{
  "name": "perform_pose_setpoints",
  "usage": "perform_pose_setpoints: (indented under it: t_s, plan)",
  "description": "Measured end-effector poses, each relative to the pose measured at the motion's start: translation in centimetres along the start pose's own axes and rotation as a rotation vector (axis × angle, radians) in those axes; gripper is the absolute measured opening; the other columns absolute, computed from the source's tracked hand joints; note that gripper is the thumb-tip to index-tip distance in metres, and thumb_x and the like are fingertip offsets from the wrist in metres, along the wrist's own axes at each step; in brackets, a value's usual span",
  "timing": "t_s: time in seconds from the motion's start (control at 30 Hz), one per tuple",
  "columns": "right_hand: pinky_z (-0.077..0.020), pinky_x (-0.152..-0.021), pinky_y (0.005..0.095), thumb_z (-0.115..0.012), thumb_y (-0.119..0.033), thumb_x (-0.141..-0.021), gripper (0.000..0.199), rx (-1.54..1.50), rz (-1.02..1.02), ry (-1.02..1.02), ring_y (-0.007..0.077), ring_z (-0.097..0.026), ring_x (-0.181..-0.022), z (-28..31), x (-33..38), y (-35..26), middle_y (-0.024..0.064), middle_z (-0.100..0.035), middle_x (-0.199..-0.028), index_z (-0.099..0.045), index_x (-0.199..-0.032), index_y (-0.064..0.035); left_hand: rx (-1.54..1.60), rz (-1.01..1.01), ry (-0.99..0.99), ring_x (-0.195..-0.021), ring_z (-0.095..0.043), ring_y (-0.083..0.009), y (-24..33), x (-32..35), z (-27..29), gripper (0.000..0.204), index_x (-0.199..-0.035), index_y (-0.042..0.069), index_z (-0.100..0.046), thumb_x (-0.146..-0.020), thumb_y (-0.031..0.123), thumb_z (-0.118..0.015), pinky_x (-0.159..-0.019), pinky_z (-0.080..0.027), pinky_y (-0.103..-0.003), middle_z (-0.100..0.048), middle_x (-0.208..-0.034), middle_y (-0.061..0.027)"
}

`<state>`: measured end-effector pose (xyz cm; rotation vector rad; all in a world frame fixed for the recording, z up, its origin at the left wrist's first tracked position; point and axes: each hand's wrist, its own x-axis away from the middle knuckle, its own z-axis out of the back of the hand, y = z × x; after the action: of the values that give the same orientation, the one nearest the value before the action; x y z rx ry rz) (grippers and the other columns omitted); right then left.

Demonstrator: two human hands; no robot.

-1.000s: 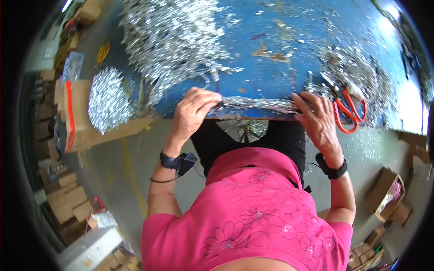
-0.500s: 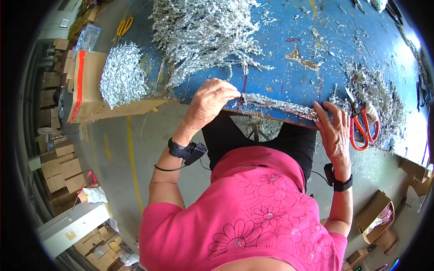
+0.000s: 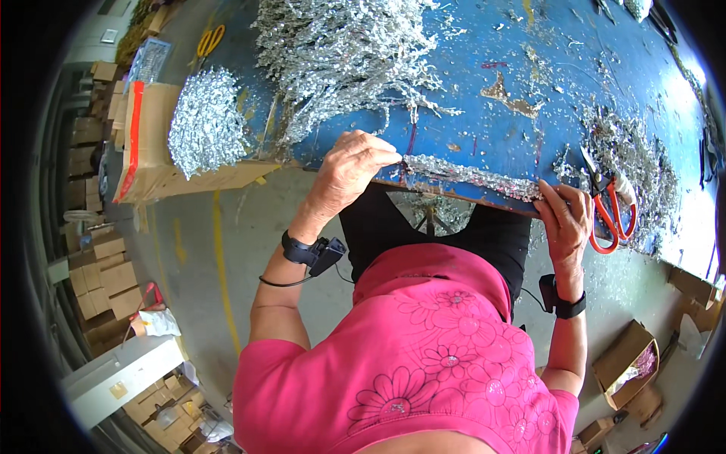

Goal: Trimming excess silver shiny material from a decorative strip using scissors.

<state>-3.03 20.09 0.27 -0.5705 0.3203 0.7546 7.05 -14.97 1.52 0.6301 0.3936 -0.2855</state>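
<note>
So we've got a silver tinsel bundle (image 3: 473, 175) stretched between the two hands, along the near edge of the blue table (image 3: 461, 136). Our left hand (image 3: 352, 166) has thumb and fingertips pinched together on its left end; our right hand (image 3: 566, 219) has bent fingertips on the other end, but we can't tell if they're gripping or just resting. Looks to us like the step is straightening and lining up strands, and the next move calls for a firm left pinch and a light right touch. Long axis runs sideways from hand to hand, right end dipping slightly toward us. Red-handled scissors (image 3: 601, 184) sit just right of the right hand, fwiw.
</note>
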Motion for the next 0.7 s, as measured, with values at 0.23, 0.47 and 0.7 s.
perform_pose_setpoints:
  t_s: [0.23,0.47,0.7]
  plan:
    - [-0.0457,-0.073,0.034,-0.077,-0.011,-0.073,0.03,-0.013,-0.011,0.011,0.0212,-0.056,-0.083,0.1,0.1,0.0,0.0028,-0.06,-0.092,-0.073,-0.103,-0.0111,0.006,-0.022,0.008,-0.085,-0.061,-0.0208,0.0,0.3,-0.1,0.023,-0.094,0.01,-0.066,-0.077,-0.005,-0.066,-0.077,-0.046,-0.035,-0.065,-0.093,-0.0023]
    - [-0.0464,-0.074,0.0362,-0.077,-0.013,-0.072,0.03,0.02,-0.014,-0.015,0.0234,-0.058,-0.085,0.9,-0.2,-0.1,0.0043,-0.062,-0.093,-0.072,-0.102,-0.0107,0.044,0.005,0.026,-0.083,-0.062,-0.0227,0.1,-0.3,-0.5,0.02,-0.091,0.007,-0.069,-0.075,-0.005,-0.069,-0.077,-0.047,-0.034,-0.067,-0.091,-0.0046]
    - [-0.047,-0.079,0.035,-0.077,-0.008,-0.072,0.033,-0.013,0.015,0.162,0.0254,-0.06,-0.09,2.4,0.4,0.6,0.0062,-0.064,-0.1,-0.071,-0.104,-0.0095,0.026,0.024,0.022,-0.084,-0.063,-0.0246,0.4,-0.1,-0.3,0.025,-0.093,0.006,-0.068,-0.073,-0.008,-0.071,-0.076,-0.048,-0.035,-0.067,-0.092,-0.0067]
